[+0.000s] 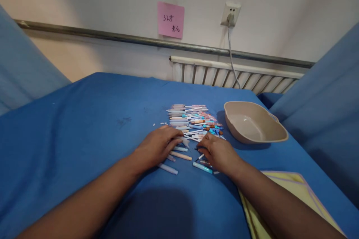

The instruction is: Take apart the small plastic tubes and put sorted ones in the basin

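Note:
My left hand (159,145) is closed, thumb and fingers pinching a pale pen part (184,141) whose narrow end points right. Facing it, my right hand (218,154) has its fingertips together on a thin dark-tipped pen part (195,149), mostly hidden by the fingers. Pale pen barrels (177,115) lie in a row behind my hands. Beside them are white sticks (193,132) and small blue, brown and pink pieces (215,130). Nearer me rest an orange pen barrel (181,155), a lilac barrel (168,168) and a turquoise one (202,167).
A beige basin (255,140) stands right of the pens on the blue cloth (84,119). Under my right forearm lies a yellow cloth or folder (291,185). Along the wall run a metal rail (112,38) and a radiator (218,71); a cord (230,52) hangs from an outlet.

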{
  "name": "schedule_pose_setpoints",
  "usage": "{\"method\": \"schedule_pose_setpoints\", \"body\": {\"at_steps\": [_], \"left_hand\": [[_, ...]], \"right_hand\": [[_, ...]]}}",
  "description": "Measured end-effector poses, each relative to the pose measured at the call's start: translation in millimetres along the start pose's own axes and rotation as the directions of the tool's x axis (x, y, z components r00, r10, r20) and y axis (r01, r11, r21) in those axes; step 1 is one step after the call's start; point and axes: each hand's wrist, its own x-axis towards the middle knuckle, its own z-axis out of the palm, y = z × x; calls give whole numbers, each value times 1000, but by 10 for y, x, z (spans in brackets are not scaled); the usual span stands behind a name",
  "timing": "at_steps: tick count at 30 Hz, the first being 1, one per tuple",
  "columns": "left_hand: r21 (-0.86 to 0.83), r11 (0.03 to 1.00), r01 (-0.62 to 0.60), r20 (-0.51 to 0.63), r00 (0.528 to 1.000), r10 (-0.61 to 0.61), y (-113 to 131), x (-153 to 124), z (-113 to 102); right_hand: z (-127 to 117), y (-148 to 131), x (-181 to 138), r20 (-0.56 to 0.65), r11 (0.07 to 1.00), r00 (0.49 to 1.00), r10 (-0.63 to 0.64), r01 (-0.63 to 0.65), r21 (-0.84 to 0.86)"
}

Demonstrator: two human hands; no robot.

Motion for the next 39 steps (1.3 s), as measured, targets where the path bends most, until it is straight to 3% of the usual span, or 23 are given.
{"method": "schedule_pose_setpoints", "body": {"at_steps": [5, 7, 14, 20, 24, 27, 32, 36, 39], "left_hand": [[-271, 947, 169, 54, 986, -161, -29, 18, 109], [-307, 933, 190, 61, 982, -180, -34, 14, 133], [-56, 998, -39, -7, 999, 39, -26, -20, 116], [72, 997, 3, 60, 998, -8, 23, -17, 30], [-137, 984, 118, 21, 993, -116, 9, -20, 50], [-392, 893, 223, 51, 974, -221, 23, -18, 115], [-668, 654, 355, 139, 923, -359, 80, 14, 153], [-737, 508, 446, 264, 882, -391, 99, 24, 159], [-767, 466, 441, 307, 890, -336, 109, 9, 203]], "right_hand": [[7, -31, 38, 18, 997, 999, 48, -47, -65], [2, -48, 48, 26, 995, 997, 67, -65, -72], [26, -58, 45, -15, 998, 999, 48, -48, -29], [72, 2, 41, -156, 977, 987, 40, -5, 214], [84, -15, 32, -235, 928, 971, 50, 42, 370], [77, -33, 27, -258, 888, 961, 98, 33, 458], [57, 30, 21, -278, 854, 954, 110, 52, 518], [29, 107, 16, -259, 834, 952, 164, 6, 551], [18, 108, 18, -244, 812, 947, 208, -28, 583]]}}
